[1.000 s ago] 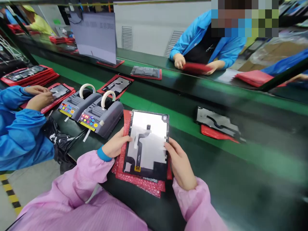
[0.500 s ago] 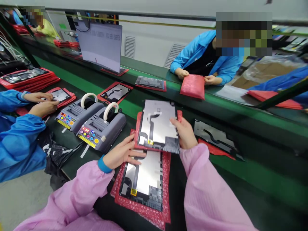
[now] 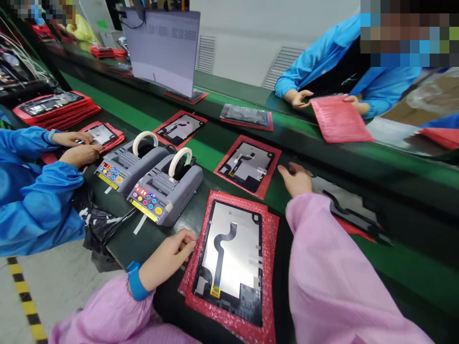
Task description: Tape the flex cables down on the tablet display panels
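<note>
A display panel [image 3: 233, 253] with a silvery back, a black curved flex cable and a yellow patch lies on red bubble-wrap bags [image 3: 201, 298] in front of me. My left hand [image 3: 168, 258], with a blue wristband, rests beside the panel's left edge, fingers curled and nothing visible in them. Farther back, a second panel [image 3: 247, 165] lies on its own red bag [image 3: 267, 184]. My right hand [image 3: 297, 179] is just right of it, empty, thumb and fingers apart. Close to that hand, another panel [image 3: 347, 203] leans at the right, partly behind my sleeve.
Two grey tape dispensers [image 3: 165, 191] with white tape rolls stand left of the panels. More bagged panels [image 3: 182, 129] lie along the green-and-black bench. At left, a co-worker's hands [image 3: 81, 153] handle a panel near a red stack [image 3: 57, 112]. Opposite, another person holds a red bag [image 3: 340, 119].
The upper panel and its red bag have left my hands and lie on the bench farther back. My right hand has moved right; my left has drawn back and curled. The view has shifted.
</note>
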`<state>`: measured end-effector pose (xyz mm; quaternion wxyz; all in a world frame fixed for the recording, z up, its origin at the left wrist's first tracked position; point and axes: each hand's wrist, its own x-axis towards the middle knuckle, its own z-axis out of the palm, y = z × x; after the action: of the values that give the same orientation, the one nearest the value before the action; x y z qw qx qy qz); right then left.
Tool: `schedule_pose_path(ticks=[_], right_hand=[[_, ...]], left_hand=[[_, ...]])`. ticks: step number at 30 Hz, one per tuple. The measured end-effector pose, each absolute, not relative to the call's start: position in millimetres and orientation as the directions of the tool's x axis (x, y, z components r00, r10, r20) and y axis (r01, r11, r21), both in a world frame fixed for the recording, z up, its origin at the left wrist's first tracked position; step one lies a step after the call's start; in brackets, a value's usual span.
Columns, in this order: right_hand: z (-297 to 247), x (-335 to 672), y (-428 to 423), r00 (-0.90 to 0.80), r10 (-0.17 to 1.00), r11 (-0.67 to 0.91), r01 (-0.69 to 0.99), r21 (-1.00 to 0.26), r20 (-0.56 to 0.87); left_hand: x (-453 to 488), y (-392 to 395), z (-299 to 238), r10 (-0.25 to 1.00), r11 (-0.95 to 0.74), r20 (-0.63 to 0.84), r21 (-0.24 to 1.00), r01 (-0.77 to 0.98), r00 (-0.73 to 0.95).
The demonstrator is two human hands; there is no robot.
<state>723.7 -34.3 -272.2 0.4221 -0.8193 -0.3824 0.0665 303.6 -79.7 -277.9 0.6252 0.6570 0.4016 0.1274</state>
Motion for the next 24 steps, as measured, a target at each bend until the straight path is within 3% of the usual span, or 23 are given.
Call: schedule_pose_path(ticks=[4,6,12,15,17,19,22,24], right_hand=[[-270,695,-93,0.611,0.752,-0.311,0.660,-0.684,0.247],[-268,672,-124,0.522,0.807,-0.246,0.722,-0.646,0.276],[-291,632,-206,0.362,0.884,-0.138,0.806,-0.576,0.295],[-312,644,-225,0.321,0.897,-0.133,0.852,-0.507,0.304],[-319,663,-228,0.295,0.895,-0.163,0.914,-0.371,0.334],[-318,691,-225,0.304,0.889,-0.275,0.952,-0.132,0.341],[-309,740,-216,0.355,0.883,-0.427,0.879,0.212,0.306],[-304,769,-208,0.375,0.886,-0.447,0.847,0.288,0.272]], left_hand=[[319,-83,-278,0.697,-0.108,-0.270,0.876,0.470,0.664],[323,-84,-282,0.711,-0.131,-0.250,0.871,0.473,0.657],[271,-67,-291,0.712,0.229,-0.342,0.939,0.257,0.613],[226,-60,-285,0.784,0.250,-0.326,0.945,0.212,0.528],[207,-60,-280,0.827,0.224,-0.319,0.942,0.249,0.463],[200,-62,-278,0.822,0.218,-0.328,0.936,0.275,0.465],[207,-68,-277,0.751,0.236,-0.344,0.937,0.256,0.563],[215,-72,-278,0.693,0.249,-0.347,0.938,0.242,0.631]])
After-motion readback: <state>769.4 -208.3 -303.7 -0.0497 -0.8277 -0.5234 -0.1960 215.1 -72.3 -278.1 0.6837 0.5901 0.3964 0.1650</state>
